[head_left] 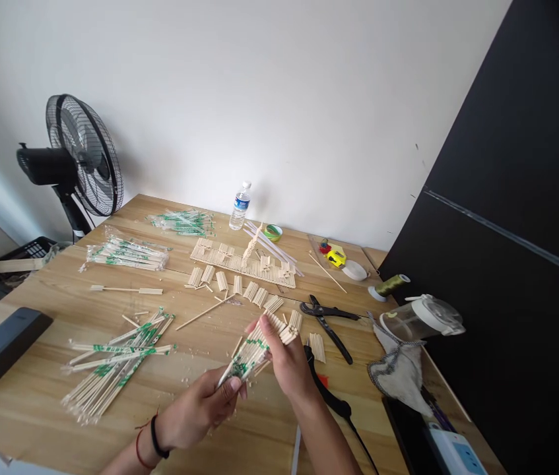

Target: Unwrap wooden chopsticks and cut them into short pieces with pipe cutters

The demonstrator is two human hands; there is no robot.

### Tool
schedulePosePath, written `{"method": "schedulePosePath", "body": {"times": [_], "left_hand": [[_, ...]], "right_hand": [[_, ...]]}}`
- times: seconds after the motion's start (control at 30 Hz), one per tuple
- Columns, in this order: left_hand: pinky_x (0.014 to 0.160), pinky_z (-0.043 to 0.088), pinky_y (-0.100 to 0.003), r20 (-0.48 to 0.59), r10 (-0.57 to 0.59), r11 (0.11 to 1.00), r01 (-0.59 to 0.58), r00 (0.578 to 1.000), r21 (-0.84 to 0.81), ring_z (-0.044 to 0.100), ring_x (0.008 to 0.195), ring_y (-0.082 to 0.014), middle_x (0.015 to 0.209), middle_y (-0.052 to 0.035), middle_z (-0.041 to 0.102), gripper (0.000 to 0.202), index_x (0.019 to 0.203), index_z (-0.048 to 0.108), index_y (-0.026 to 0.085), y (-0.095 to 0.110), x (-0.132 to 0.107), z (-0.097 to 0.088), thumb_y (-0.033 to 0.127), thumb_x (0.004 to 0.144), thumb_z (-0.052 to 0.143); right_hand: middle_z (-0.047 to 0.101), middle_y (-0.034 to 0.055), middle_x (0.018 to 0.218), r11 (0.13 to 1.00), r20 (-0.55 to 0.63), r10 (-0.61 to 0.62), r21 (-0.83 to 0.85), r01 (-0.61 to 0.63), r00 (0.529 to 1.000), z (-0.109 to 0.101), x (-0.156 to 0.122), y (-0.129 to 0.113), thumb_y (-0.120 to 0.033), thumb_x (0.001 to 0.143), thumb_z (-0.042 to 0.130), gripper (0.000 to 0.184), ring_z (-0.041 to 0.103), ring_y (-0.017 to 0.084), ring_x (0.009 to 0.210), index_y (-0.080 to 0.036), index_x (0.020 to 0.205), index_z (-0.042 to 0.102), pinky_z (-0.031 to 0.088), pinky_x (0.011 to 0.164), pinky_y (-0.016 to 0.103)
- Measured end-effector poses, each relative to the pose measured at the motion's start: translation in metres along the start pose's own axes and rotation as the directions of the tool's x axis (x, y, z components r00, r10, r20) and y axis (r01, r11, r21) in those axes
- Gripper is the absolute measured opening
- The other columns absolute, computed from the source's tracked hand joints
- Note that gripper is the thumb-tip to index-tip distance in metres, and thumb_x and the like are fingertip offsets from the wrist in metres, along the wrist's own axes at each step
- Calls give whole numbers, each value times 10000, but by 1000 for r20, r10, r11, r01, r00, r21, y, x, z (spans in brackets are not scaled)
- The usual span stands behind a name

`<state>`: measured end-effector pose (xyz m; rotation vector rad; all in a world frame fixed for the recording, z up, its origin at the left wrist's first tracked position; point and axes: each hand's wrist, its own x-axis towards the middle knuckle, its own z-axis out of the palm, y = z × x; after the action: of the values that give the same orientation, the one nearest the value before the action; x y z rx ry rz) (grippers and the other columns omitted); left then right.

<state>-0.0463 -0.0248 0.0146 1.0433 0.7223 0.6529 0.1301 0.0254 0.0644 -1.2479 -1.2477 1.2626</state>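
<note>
So both hands are busy here. The left hand has its fingers clenched around the lower end of a bundle of thin pale wooden sticks with green-printed clear wrapping, thumb pressed on top. The right hand is grasping the same bundle's upper end, where bare wood shows by the thumb. The bundle is held tilted over a wood-grain counter, on the near side of a row of small flat pale stick panels.

Behind that row there's a long raft-like model made of pale sticks, with a thin piece standing up from it. Off to the left is a loose heap of similar green-wrapped sticks. Black-handled metal pliers lie open to the right, and a curved black corded tool is just beside the right forearm.
</note>
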Motion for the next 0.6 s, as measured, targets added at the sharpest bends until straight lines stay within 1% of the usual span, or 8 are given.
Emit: {"method": "schedulePosePath", "body": {"times": [0.07, 0.17, 0.3, 0.37, 0.47, 0.5, 0.57, 0.6], "left_hand": [[441, 212, -229, 5, -4, 1000, 4, 1000, 20, 253, 476, -79, 572, 99, 322, 579, 920, 554, 174, -1, 1, 0, 751, 934, 500], [439, 195, -231, 18, -55, 998, 55, 998, 33, 247, 467, -78, 569, 99, 321, 586, 925, 557, 180, -8, -3, 1, 759, 942, 470], [439, 165, -232, 21, -103, 994, 104, 994, -40, 204, 467, -74, 565, 105, 288, 583, 842, 511, 202, -25, -18, -1, 776, 929, 473], [441, 143, -238, 11, -124, 988, 124, 992, -89, 184, 472, -75, 565, 108, 268, 586, 819, 483, 211, -30, -27, -7, 791, 901, 509], [454, 148, -243, -34, -135, 990, 133, 990, -53, 197, 489, -78, 581, 99, 287, 569, 823, 487, 208, -25, -39, -29, 768, 911, 524], [457, 154, -240, -55, -127, 992, 127, 990, -13, 211, 494, -77, 591, 93, 304, 562, 825, 498, 202, -20, -41, -39, 755, 919, 526], [458, 163, -230, -125, -100, 994, 106, 987, 34, 225, 503, -75, 610, 87, 316, 563, 822, 507, 196, -4, -44, -60, 750, 906, 556], [461, 166, -223, -188, -75, 996, 84, 979, 42, 215, 507, -75, 609, 90, 304, 565, 824, 513, 193, 6, -43, -71, 751, 903, 558]], "right_hand": [[546, -10, 575, 999, -73, 21, 50, -18, 997, -6, 3, 0, -667, 908, 621, 510, 476, 136, 496, -179, 783, 700, 362, 452, 251], [513, -25, 573, 987, -211, 55, 158, -21, 976, -22, 11, -3, -684, 837, 698, 511, 460, 122, 485, -179, 762, 675, 335, 420, 229], [382, -85, 494, 971, -362, 31, 231, 57, 932, -51, 22, -11, -722, 723, 774, 563, 320, 74, 420, -171, 736, 659, 245, 387, 203], [366, -99, 495, 967, -429, 18, 239, 94, 903, -67, 26, -15, -707, 695, 802, 556, 297, 63, 412, -174, 731, 645, 236, 386, 199], [517, -65, 602, 952, -562, 12, 258, 162, 827, -91, 30, -17, -652, 637, 864, 541, 398, 69, 448, -185, 743, 614, 305, 392, 208], [574, -45, 666, 943, -613, 12, 269, 195, 790, -99, 31, -17, -626, 622, 884, 537, 459, 81, 489, -188, 752, 603, 357, 411, 217], [599, -38, 724, 918, -718, 7, 281, 280, 696, -112, 34, -16, -574, 609, 910, 522, 557, 120, 589, -201, 761, 578, 485, 498, 258], [599, -39, 738, 904, -741, 11, 295, 310, 671, -117, 35, -15, -545, 602, 924, 514, 589, 137, 646, -205, 763, 575, 542, 566, 286]]}}
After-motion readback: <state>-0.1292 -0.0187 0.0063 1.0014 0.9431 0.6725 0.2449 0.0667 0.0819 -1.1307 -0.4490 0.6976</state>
